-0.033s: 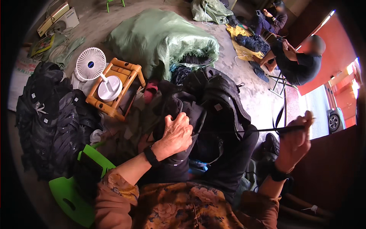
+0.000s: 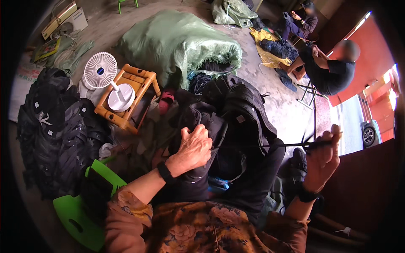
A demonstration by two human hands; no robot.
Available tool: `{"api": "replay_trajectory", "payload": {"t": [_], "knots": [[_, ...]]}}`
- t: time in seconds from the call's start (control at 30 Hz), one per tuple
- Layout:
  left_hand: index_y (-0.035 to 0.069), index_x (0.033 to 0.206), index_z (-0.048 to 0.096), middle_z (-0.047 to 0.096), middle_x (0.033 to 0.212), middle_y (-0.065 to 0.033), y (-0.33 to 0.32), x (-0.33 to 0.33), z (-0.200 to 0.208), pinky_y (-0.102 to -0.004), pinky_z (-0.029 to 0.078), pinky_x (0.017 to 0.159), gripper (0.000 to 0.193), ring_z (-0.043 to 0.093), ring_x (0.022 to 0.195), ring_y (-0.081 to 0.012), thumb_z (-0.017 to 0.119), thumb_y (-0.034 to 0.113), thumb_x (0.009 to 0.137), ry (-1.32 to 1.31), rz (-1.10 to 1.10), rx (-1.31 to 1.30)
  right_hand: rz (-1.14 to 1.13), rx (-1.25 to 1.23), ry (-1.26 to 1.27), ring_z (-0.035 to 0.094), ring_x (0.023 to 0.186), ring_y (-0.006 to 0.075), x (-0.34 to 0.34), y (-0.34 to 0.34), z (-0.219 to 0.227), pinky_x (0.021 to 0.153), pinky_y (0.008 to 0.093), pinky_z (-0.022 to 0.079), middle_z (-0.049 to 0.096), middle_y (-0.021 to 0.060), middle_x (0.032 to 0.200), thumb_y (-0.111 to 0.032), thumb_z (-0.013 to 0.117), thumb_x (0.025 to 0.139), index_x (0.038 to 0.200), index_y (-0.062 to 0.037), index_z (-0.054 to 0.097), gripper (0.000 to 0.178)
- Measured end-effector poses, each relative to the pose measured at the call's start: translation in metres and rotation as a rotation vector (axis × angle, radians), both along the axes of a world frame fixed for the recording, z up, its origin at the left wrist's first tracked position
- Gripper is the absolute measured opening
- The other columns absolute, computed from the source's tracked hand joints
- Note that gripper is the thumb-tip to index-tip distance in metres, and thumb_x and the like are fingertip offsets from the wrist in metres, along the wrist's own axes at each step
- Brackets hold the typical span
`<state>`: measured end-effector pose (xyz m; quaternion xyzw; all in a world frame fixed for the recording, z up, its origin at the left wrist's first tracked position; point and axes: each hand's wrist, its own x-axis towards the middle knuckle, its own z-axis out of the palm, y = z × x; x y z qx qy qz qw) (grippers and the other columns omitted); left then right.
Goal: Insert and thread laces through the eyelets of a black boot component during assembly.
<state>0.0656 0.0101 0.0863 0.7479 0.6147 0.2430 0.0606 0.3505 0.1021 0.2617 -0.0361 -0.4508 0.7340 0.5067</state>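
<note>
The left hand (image 2: 195, 148) clamps its curled fingers on a black backpack (image 2: 236, 126) in the person's lap, its long axis running away toward the green sack (image 2: 177, 40). The right hand (image 2: 322, 158) pinches a black strap (image 2: 287, 145), pulled taut sideways from the bag.

white fan (image 2: 101, 70) on wooden stool (image 2: 128, 97) | green sack (image 2: 177, 42) | green chair (image 2: 82, 211)

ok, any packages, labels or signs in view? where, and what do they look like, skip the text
Flat box: far upper left on the floor, long, white with a yellow edge.
Printed sack: left edge behind the black bags, pale with faded print.
Small tags: square, light grey, on the black backpack by the left hand.
No screens.
</note>
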Motion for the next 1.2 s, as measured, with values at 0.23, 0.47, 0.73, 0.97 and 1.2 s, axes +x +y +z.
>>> {"api": "replay_trajectory", "payload": {"t": [0.23, 0.47, 0.73, 0.97, 1.2], "knots": [[0.009, 0.099, 0.056, 0.054, 0.093, -0.0031, 0.001, -0.032, 0.026, -0.0366, 0.038, 0.075, 0.019, 0.052, 0.102, -0.0208, 0.059, 0.008, 0.080, 0.046, -0.118, 0.194, -0.844, 0.181, -1.154, 0.044, 0.050, 0.0027, 0.070, -0.029, -0.036, 0.045, 0.0180, 0.035, 0.058, 0.0019, 0.075, -0.010, 0.056, 0.096, 0.098, -0.0029, 0.058, 0.007], [0.011, 0.083, 0.055, 0.052, 0.083, -0.0054, 0.010, -0.042, 0.031, -0.0347, 0.040, 0.077, 0.005, 0.051, 0.089, -0.0246, 0.055, 0.016, 0.080, 0.566, -0.277, 0.326, -0.689, 0.216, -1.229, 0.057, 0.053, 0.0084, 0.023, -0.055, -0.091, 0.046, 0.0203, 0.044, 0.068, 0.0098, 0.080, 0.004, 0.051, 0.093, 0.099, -0.0006, 0.057, 0.010], [0.013, 0.067, 0.054, 0.049, 0.069, -0.0075, 0.045, -0.074, -0.066, -0.0374, 0.039, 0.072, 0.021, 0.049, 0.078, -0.0231, 0.058, 0.024, 0.084, -2.267, -0.593, -0.892, 0.113, -0.024, -1.029, 0.065, 0.065, 0.0105, -0.080, -0.051, -0.128, 0.060, 0.0236, 0.053, 0.067, 0.0065, 0.077, -0.010, 0.055, 0.098, 0.106, 0.0007, 0.059, 0.014], [0.001, 0.082, 0.063, 0.057, 0.081, -0.0122, 0.050, -0.040, 0.005, -0.0391, 0.046, 0.078, 0.030, 0.059, 0.085, -0.0295, 0.053, 0.026, 0.095, -0.540, -0.223, -0.172, 0.157, -0.344, -0.768, 0.064, 0.065, 0.0137, -0.140, -0.046, -0.153, 0.060, 0.0247, 0.053, 0.066, 0.0076, 0.079, -0.017, 0.054, 0.100, 0.120, 0.0031, 0.055, 0.029], [0.003, 0.092, 0.054, 0.054, 0.097, -0.0117, 0.027, -0.045, 0.018, -0.0390, 0.047, 0.082, 0.031, 0.057, 0.097, -0.0306, 0.073, 0.024, 0.081, -0.410, -0.250, -0.080, -0.031, -0.458, -0.604, 0.060, 0.060, 0.0127, -0.128, -0.032, -0.148, 0.058, 0.0270, 0.050, 0.063, 0.0049, 0.076, -0.019, 0.055, 0.099, 0.101, -0.0005, 0.059, 0.019]]}}
